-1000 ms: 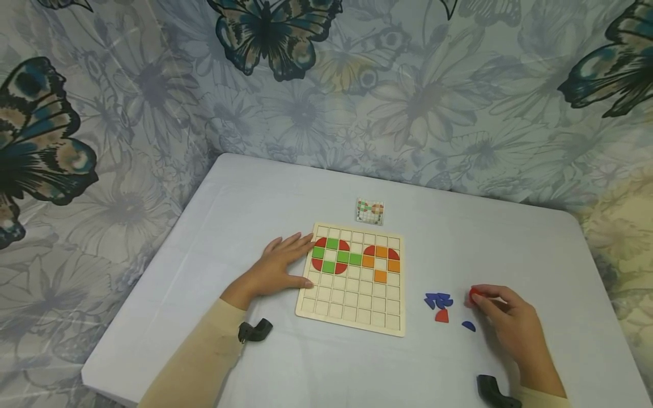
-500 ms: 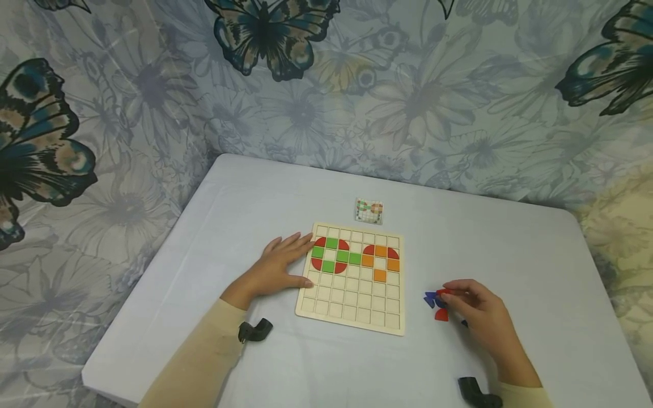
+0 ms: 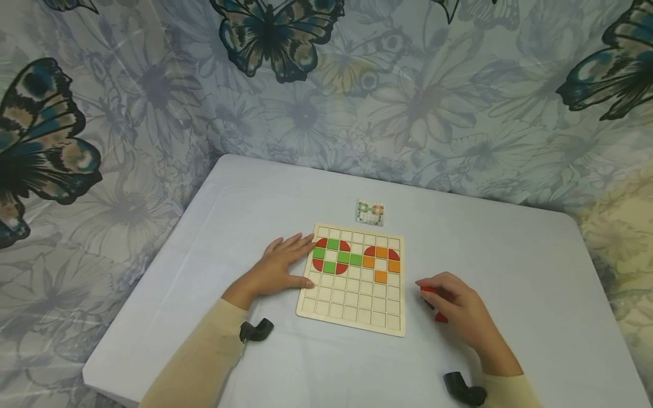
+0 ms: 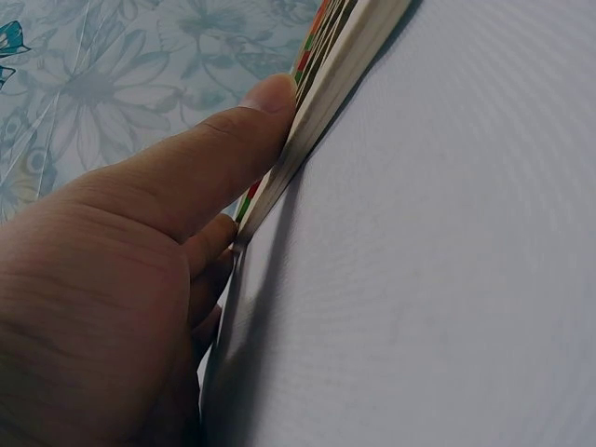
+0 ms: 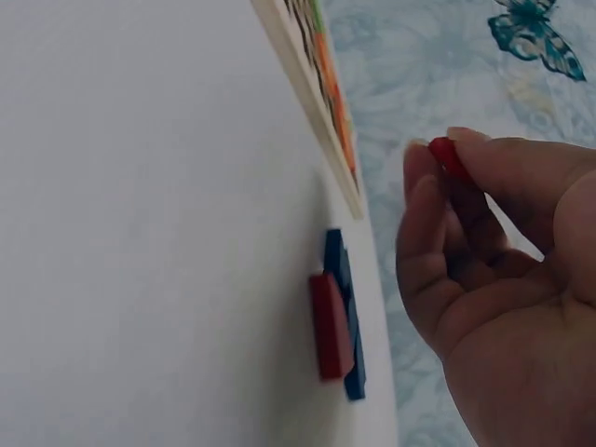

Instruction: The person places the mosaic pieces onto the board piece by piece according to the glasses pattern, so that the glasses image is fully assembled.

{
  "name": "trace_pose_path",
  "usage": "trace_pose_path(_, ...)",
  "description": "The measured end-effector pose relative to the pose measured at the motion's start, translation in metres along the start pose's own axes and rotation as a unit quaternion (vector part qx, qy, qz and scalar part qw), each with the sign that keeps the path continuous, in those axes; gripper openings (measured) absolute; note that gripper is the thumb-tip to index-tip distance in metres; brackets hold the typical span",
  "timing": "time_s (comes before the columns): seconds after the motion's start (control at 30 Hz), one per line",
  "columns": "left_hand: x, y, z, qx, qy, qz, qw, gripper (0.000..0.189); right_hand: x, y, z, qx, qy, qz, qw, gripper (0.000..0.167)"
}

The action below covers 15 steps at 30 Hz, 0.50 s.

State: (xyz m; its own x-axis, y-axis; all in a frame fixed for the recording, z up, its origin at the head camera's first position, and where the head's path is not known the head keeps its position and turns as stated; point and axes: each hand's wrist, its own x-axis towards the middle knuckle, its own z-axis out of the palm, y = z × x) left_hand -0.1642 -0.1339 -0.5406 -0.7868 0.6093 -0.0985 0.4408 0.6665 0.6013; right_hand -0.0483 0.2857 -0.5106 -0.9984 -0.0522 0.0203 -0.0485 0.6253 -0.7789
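A wooden grid board (image 3: 352, 313) lies on the table, with red quarter-round pieces and green and orange squares set in its upper rows. My left hand (image 3: 272, 272) rests at the board's left edge, fingers spread, thumb touching the rim. My right hand (image 3: 461, 309) pinches a red piece (image 5: 451, 160) between thumb and fingertips, above the table just right of the board. Under that hand, a loose red piece (image 5: 331, 326) lies beside blue pieces (image 5: 356, 377), which the hand mostly hides in the head view.
A small pattern card (image 3: 369, 212) with a coloured grid lies behind the board. The white-covered table (image 3: 245, 192) meets a butterfly-printed cloth backdrop (image 3: 306, 113). Black curved straps (image 3: 257, 330) show at both wrists.
My right hand has carried the red piece left from the table's right side, past the blue pieces, towards the board. The left hand and board have stayed put.
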Motion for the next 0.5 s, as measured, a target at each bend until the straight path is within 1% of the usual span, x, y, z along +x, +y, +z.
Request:
trace_pose_path(0.1,0.0,0.0,0.0,0.0,-0.002,-0.002,1.0,0.101,0.007,-0.008,0.003,0.005,-0.018,0.021,0.9996,0.019)
trace_pose_path(0.2,0.0,-0.001,0.0,0.002,-0.004,-0.003,1.0,0.1,0.015,-0.016,0.006,0.031,-0.033,0.046,0.9979,0.028)
trace_pose_path(0.27,0.0,-0.001,0.0,0.002,-0.003,-0.001,1.0,0.1,0.021,-0.02,0.008,0.048,-0.037,0.053,0.9967,0.033)
trace_pose_path(0.3,0.0,-0.001,0.0,0.0,-0.002,0.002,1.0,0.1,0.024,-0.022,0.009,0.054,-0.037,0.051,0.9965,0.034)
trace_pose_path(0.5,-0.001,0.0,-0.001,0.0,-0.001,0.0,1.0,0.101,0.037,-0.029,0.013,0.077,-0.05,0.038,0.9951,0.022)
